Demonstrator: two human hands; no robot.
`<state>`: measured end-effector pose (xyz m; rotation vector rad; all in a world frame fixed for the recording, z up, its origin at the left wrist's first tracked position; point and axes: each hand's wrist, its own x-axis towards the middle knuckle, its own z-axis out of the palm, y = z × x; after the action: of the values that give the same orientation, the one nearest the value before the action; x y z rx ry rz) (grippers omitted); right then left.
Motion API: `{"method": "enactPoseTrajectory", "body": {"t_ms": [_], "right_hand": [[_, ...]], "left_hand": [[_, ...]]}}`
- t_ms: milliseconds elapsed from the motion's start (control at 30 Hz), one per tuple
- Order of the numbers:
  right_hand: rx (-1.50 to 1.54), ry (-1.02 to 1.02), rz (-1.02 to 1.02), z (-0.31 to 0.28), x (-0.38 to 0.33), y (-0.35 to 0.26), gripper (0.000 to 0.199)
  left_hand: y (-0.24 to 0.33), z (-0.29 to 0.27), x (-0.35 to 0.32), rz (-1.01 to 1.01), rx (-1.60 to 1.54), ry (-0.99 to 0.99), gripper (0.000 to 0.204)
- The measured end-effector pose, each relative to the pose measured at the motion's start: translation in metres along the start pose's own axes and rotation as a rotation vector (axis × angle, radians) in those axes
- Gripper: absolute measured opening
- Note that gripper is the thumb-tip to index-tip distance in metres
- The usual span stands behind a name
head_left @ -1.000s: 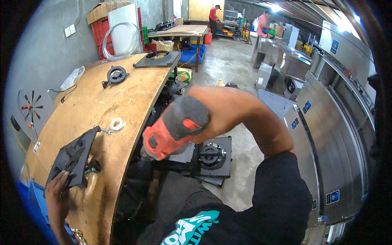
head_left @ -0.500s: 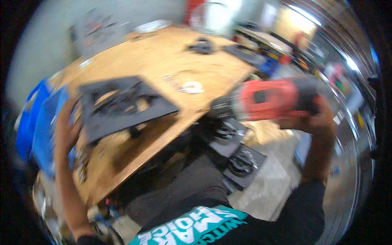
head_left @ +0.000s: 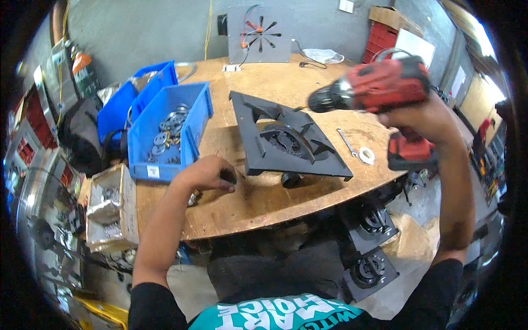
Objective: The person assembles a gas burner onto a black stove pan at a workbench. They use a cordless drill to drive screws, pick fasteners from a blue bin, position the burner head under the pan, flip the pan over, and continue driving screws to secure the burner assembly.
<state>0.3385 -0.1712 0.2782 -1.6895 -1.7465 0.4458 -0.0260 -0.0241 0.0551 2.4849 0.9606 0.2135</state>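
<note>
My right hand (head_left: 418,118) grips a red and black cordless drill (head_left: 379,88), raised over the bench's right side, its bit pointing left. The bit's tip is above the far edge of a black square burner plate (head_left: 324,157), apart from it as far as I can tell. The plate rests tilted on the wooden bench, with a round burner opening in its middle and a short black knob-like part under its near edge. My left hand (head_left: 212,173) is curled closed beside the plate's near left corner; whatever its fingers hold is hidden.
Blue bins (head_left: 201,124) on the left hold metal discs and small parts. A wooden box (head_left: 129,212) of small hardware stands nearer. A wrench (head_left: 346,142) and a white tape roll (head_left: 366,155) lie right of the plate. More black burner plates (head_left: 369,269) are below the bench.
My view has turned left. My left hand has come away from the plate's left side and curled closed. The drill stays in my right hand, now with its bit over the plate's far edge.
</note>
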Motion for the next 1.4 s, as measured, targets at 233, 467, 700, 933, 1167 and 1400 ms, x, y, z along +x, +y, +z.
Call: {"method": "enactPoseTrajectory", "body": {"t_ms": [233, 467, 700, 933, 1167, 1400], "right_hand": [[0.023, -0.143, -0.052, 0.047, 0.062, 0.004, 0.036], [0.118, -0.31, -0.086, 0.069, 0.095, 0.027, 0.042], [0.159, -0.375, -0.118, 0.071, 0.097, 0.041, 0.038], [0.185, -0.468, -0.175, 0.083, 0.123, 0.048, 0.024], [0.128, -0.469, -0.173, 0.096, 0.134, 0.053, 0.026], [0.105, -0.497, -0.135, 0.094, 0.138, 0.054, 0.026]], "left_hand": [[-0.002, 0.0, -0.001, 0.007, 0.151, 0.02, 0.024], [-0.002, 0.007, 0.007, -0.164, -0.113, 0.25, 0.019], [0.026, 0.011, 0.05, -0.206, -0.823, 0.617, 0.022], [0.064, 0.011, 0.089, -0.098, -1.331, 0.638, 0.025], [0.056, 0.02, 0.092, -0.086, -1.38, 0.664, 0.025], [0.045, 0.025, 0.092, -0.09, -1.387, 0.705, 0.025]]}}
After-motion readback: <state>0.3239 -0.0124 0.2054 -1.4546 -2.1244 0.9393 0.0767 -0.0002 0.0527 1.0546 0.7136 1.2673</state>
